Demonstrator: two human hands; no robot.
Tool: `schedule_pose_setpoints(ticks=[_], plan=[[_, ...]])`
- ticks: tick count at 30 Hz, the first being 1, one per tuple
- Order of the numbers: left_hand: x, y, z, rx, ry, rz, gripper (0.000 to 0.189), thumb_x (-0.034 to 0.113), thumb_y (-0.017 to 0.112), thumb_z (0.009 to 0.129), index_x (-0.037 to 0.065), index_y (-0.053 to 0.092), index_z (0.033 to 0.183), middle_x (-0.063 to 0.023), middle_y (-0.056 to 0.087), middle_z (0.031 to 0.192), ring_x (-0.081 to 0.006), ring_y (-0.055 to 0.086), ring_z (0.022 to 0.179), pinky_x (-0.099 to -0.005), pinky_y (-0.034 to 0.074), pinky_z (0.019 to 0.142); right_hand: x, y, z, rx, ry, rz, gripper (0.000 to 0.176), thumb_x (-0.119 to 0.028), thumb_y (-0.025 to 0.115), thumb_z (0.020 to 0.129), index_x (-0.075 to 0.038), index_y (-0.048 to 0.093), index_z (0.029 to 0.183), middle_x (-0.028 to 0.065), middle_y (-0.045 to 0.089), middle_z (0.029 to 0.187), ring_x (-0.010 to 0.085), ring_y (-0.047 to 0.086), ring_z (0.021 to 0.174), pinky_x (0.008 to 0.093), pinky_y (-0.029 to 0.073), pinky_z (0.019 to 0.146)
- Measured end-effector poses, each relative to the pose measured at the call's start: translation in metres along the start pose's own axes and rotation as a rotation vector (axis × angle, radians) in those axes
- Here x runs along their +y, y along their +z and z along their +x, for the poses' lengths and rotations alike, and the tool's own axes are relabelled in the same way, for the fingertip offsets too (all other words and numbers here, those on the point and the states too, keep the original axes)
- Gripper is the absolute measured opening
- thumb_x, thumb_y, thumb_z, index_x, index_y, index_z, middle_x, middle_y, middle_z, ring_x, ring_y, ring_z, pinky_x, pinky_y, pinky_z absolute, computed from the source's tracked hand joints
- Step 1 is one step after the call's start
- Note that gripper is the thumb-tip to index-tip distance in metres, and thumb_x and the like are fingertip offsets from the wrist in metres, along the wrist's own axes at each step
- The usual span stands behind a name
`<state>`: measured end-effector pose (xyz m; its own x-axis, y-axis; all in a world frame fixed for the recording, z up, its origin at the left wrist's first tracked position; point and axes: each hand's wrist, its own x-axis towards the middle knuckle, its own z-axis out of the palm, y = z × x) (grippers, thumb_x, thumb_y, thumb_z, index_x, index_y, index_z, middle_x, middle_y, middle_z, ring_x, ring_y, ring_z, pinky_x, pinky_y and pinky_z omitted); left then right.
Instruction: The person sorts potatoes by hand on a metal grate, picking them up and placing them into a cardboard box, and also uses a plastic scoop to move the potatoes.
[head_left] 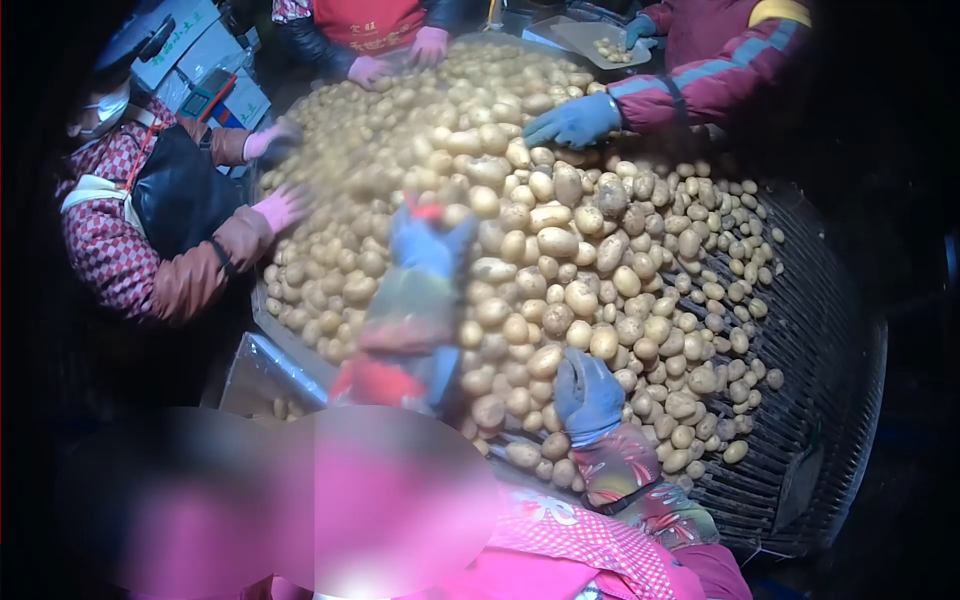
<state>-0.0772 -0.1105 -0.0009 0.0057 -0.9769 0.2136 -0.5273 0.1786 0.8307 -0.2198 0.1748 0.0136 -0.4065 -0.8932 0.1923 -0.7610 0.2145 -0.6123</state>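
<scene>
Potatoes (560,241) lie in a thick heap across a slatted metal table (815,400). My left hand (430,240), in a blue glove with something red at its fingers, is over the middle of the heap. Motion smears it, so its grip cannot be made out. Lower and to the right, my right hand (587,395), also blue-gloved, rests at the near part of the heap beside several potatoes. Its fingers are curled and pressed together; whatever they hold, if anything, is hidden.
A co-worker's pink-gloved hands (282,208) are at the left edge. Another person's pink gloves (370,70) are at the far edge. A third person's blue-gloved hand (575,122) reaches in from upper right. Boxes (185,45) stand upper left; a tray (600,42) is at the back.
</scene>
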Motion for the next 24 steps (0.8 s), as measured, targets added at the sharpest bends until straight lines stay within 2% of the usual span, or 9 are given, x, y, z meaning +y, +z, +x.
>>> schedule_pose_setpoints(ticks=[2,4,5,8,9,10,12,15,24], plan=[[-0.033,-0.009,-0.001,0.015,0.019,-0.498,0.055,0.019,0.081,0.08,0.002,0.057,0.126,-0.019,0.055,0.132,-0.0277,0.056,0.12,-0.0434,0.048,0.102,0.001,0.0,-0.001,0.049,-0.021,0.015,0.02,-0.016,0.063,0.094,-0.003,0.07,0.107,0.0189,0.069,0.09,0.0362,0.068,0.082,0.042,0.055,0.073],[-0.011,-0.05,-0.007,-0.106,-0.364,-1.063,0.044,0.012,0.078,0.083,0.004,0.058,0.121,-0.0153,0.061,0.12,-0.0231,0.063,0.105,-0.0376,0.055,0.09,-0.003,0.001,-0.002,0.046,-0.016,0.011,0.02,-0.016,0.063,0.094,-0.003,0.07,0.108,0.0189,0.069,0.09,0.0362,0.068,0.082,0.0422,0.055,0.072],[-0.008,-0.051,-0.009,0.023,-0.255,-1.304,0.029,0.015,0.074,0.091,0.008,0.061,0.115,-0.0078,0.066,0.102,-0.019,0.066,0.088,-0.0331,0.059,0.075,-0.005,-0.002,-0.001,0.02,-0.003,-0.005,0.021,-0.017,0.063,0.094,-0.003,0.07,0.108,0.019,0.069,0.091,0.0362,0.068,0.082,0.0422,0.055,0.073],[-0.016,-0.062,0.025,-0.157,-0.347,-0.884,0.026,0.017,0.074,0.091,0.008,0.064,0.113,-0.0038,0.065,0.085,-0.0184,0.065,0.074,-0.0318,0.057,0.065,-0.007,-0.003,0.002,0.012,0.005,-0.019,0.022,-0.017,0.062,0.094,-0.003,0.07,0.109,0.0192,0.07,0.091,0.0365,0.068,0.082,0.0428,0.055,0.073],[0.015,-0.053,0.023,-0.024,-0.386,-0.378,0.033,0.028,0.077,0.089,0.008,0.066,0.114,-0.0033,0.064,0.078,-0.0175,0.066,0.073,-0.0325,0.056,0.063,-0.007,-0.004,0.001,0.017,0.008,-0.018,0.022,-0.017,0.062,0.094,-0.003,0.07,0.109,0.0192,0.07,0.092,0.0366,0.068,0.082,0.043,0.055,0.073],[0.042,-0.05,0.015,-0.154,-0.422,-0.337,0.047,0.038,0.078,0.086,0.006,0.065,0.118,-0.0085,0.068,0.085,-0.0218,0.069,0.081,-0.038,0.056,0.069,-0.008,-0.004,0.0,-0.004,0.018,-0.022,0.022,-0.018,0.062,0.094,-0.003,0.07,0.109,0.0194,0.07,0.092,0.0367,0.068,0.083,0.043,0.056,0.074],[0.026,-0.026,0.033,-0.245,0.177,0.504,0.056,0.041,0.078,0.084,0.006,0.064,0.124,-0.0151,0.072,0.099,-0.0253,0.071,0.095,-0.0402,0.056,0.08,-0.009,-0.006,0.003,-0.041,0.037,-0.031,0.022,-0.018,0.062,0.095,-0.003,0.07,0.109,0.0197,0.07,0.092,0.0369,0.068,0.084,0.0431,0.056,0.075],[0.044,-0.022,0.046,-0.557,0.018,0.597,0.061,0.038,0.077,0.085,0.004,0.059,0.133,-0.0189,0.071,0.115,-0.0262,0.068,0.108,-0.0389,0.052,0.093,-0.001,0.001,-0.001,0.026,-0.004,0.012,0.022,-0.018,0.061,0.095,-0.003,0.07,0.108,0.0198,0.07,0.093,0.0366,0.068,0.084,0.0429,0.056,0.075],[-0.013,-0.074,-0.017,-0.233,-0.339,-1.064,0.044,0.024,0.069,0.095,0.014,0.055,0.136,-0.0065,0.067,0.114,-0.0238,0.066,0.103,-0.0319,0.056,0.074,-0.006,-0.004,0.0,-0.04,-0.006,-0.09,0.022,-0.018,0.062,0.095,-0.003,0.07,0.109,0.0205,0.07,0.095,0.0373,0.067,0.09,0.0421,0.055,0.079]])
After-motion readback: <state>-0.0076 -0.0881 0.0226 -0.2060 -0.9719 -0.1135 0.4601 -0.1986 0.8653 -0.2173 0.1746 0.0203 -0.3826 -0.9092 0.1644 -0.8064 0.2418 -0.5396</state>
